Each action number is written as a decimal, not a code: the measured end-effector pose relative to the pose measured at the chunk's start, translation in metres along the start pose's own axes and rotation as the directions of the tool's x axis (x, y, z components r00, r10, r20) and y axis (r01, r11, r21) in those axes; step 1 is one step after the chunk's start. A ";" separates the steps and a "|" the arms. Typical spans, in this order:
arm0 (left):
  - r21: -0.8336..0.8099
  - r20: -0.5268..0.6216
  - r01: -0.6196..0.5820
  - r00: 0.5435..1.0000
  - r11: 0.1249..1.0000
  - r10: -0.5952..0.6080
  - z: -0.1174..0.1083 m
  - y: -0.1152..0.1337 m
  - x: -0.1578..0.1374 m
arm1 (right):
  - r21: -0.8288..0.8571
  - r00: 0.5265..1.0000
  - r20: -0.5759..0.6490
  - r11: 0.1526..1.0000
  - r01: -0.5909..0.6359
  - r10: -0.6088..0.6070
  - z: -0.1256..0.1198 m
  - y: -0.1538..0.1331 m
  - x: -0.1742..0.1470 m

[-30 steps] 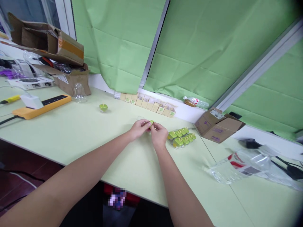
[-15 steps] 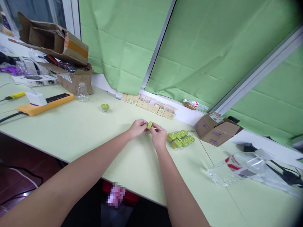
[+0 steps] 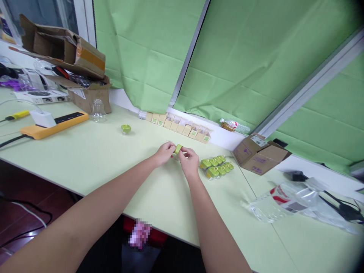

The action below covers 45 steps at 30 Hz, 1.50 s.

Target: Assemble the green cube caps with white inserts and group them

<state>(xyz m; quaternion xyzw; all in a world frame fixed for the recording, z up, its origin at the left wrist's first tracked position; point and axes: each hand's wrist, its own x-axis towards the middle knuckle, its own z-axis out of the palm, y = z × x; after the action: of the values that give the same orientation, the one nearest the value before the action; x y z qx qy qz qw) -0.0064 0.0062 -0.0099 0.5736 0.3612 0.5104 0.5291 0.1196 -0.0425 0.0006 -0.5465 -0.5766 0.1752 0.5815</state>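
Over the middle of the table, a small green-lidded container (image 3: pixel 178 149) is held between both hands. My left hand (image 3: pixel 165 152) pinches its left side with thumb and fingers. On the other side, my right hand (image 3: pixel 189 160) has its fingers closed around the green lid's right edge. Most of the clear lower part is hidden by the fingers. Just right of my right hand stand several similar green-lidded containers (image 3: pixel 214 172) in two rows, each with a pale loop on top. Another green-lidded container (image 3: pixel 126 129) stands alone to the left.
Small cardboard boxes (image 3: pixel 176 124) line the table's back edge. An orange power strip (image 3: pixel 61 126) and a clear plastic cup (image 3: pixel 98 111) are at left, near stacked cartons (image 3: pixel 89 94). On the right lie an opened carton (image 3: pixel 253 155) and a large clear bottle (image 3: pixel 280 201).
Both hands have shifted slightly left with the container. The container's lid looks turned a little between the fingers. The things on the table stay where they were.
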 end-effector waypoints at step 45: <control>-0.344 0.127 0.215 0.975 0.914 -0.181 -0.003 0.009 -0.003 | 0.356 0.980 0.027 0.914 -0.193 0.196 0.003 -0.007 0.001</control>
<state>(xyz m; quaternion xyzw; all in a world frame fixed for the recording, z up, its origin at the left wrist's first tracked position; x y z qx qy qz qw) -0.0115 0.0027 -0.0017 0.4521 0.2942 0.4838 0.6892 0.1143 -0.0425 0.0059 -0.4872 -0.4751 0.3315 0.6534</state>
